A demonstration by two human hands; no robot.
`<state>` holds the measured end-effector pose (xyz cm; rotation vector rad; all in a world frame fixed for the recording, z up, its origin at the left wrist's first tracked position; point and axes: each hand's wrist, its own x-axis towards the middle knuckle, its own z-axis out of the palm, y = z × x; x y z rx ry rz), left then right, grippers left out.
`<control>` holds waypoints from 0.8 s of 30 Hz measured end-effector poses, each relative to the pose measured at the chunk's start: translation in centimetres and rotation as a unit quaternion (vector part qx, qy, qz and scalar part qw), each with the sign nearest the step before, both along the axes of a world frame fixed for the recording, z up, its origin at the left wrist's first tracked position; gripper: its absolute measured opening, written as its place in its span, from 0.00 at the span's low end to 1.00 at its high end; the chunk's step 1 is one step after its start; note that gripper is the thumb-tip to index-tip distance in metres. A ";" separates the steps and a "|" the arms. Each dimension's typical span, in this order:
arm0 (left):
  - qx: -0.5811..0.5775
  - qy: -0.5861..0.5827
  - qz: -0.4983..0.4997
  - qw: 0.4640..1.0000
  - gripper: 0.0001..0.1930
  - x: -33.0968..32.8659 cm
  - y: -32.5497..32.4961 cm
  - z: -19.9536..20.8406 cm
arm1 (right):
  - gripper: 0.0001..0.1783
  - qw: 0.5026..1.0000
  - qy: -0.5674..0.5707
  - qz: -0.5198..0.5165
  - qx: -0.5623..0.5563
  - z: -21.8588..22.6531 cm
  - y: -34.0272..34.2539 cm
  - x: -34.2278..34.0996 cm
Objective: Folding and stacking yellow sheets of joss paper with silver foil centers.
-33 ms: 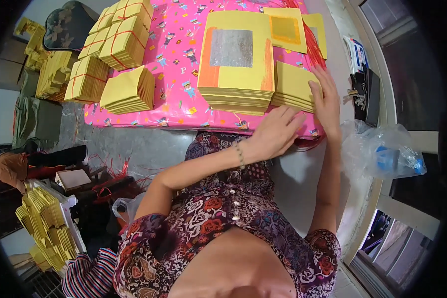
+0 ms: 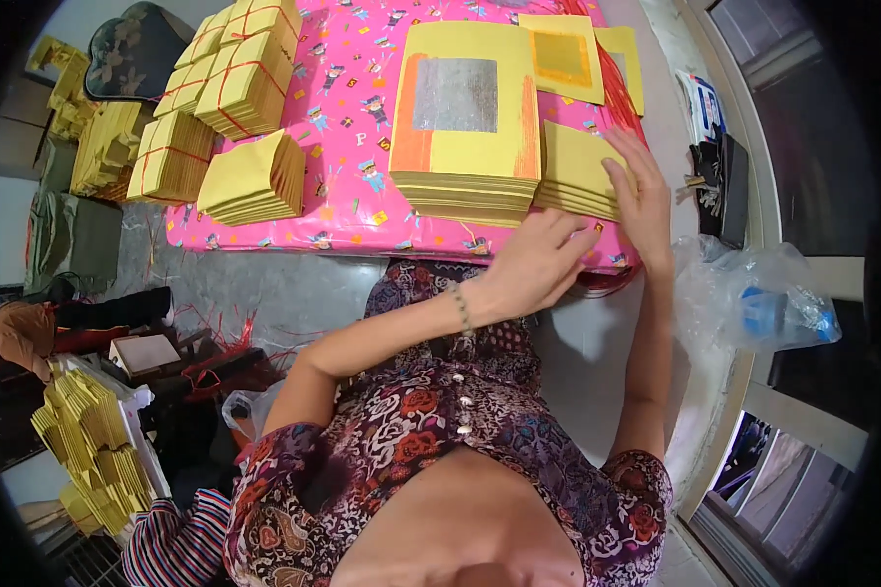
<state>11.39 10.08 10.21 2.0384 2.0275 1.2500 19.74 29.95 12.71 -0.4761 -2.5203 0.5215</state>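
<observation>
A small stack of folded yellow paper (image 2: 579, 161) lies near the front right of the pink table. My right hand (image 2: 644, 196) rests along its right side, fingers stretched out and touching its edge. In front of the stack is my left hand (image 2: 541, 262), its fingers extended over the table's front edge with nothing visible in them. Whether its fingertips touch the paper I cannot tell. Just left of the small stack stands a taller pile of larger yellow paper (image 2: 465, 186), its top sheet bearing orange bands and a silver square (image 2: 455, 95).
Bundles of folded yellow paper tied with red string (image 2: 245, 83) stand at the table's left, beside a loose folded stack (image 2: 250, 181). Red strings (image 2: 612, 83) trail along the right edge near a yellow sheet with an orange square (image 2: 562, 61). A clear plastic bag (image 2: 754, 293) is at right.
My left hand has shifted slightly left and toward me. The fingers of my right hand have moved a little to the left; the paper stacks look unchanged.
</observation>
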 end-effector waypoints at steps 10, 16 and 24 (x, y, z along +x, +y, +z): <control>0.095 0.039 0.148 0.984 0.17 -8.4 -4.4 2.8 | 0.21 0.982 -0.010 0.181 0.060 3.2 -4.2 -3.2; 0.051 0.019 0.162 0.985 0.22 -10.3 -4.3 2.2 | 0.16 0.980 -0.011 0.193 0.055 3.0 -4.0 -3.5; 0.027 0.026 0.142 0.989 0.15 -11.3 -4.1 2.3 | 0.11 0.976 -0.015 0.212 0.048 3.2 -3.7 -3.9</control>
